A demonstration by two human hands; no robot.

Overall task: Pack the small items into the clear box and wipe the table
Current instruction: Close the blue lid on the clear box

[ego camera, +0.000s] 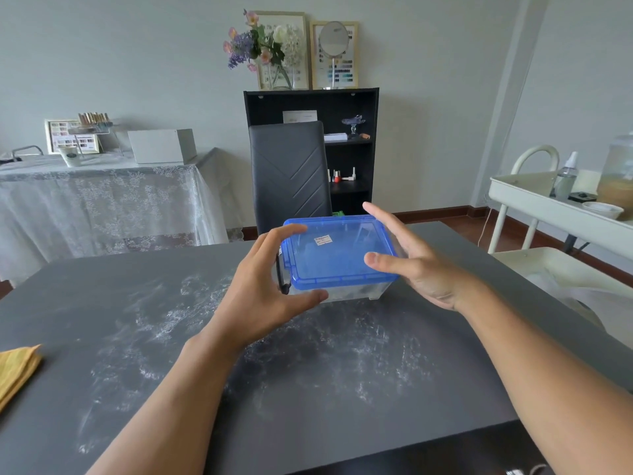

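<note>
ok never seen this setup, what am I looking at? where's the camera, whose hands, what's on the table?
There is no machine here: a person works with bare hands, and the one picture comes from a wide-angle camera worn on their head, looking forward and down. The left hand and right hand flank a clear box with a blue lid that sits on a dark grey table. The lid is on. Both hands are open around the box; whether they touch it is hard to tell. White powdery smears cover the tabletop, and a folded yellow cloth lies at its left edge.
</note>
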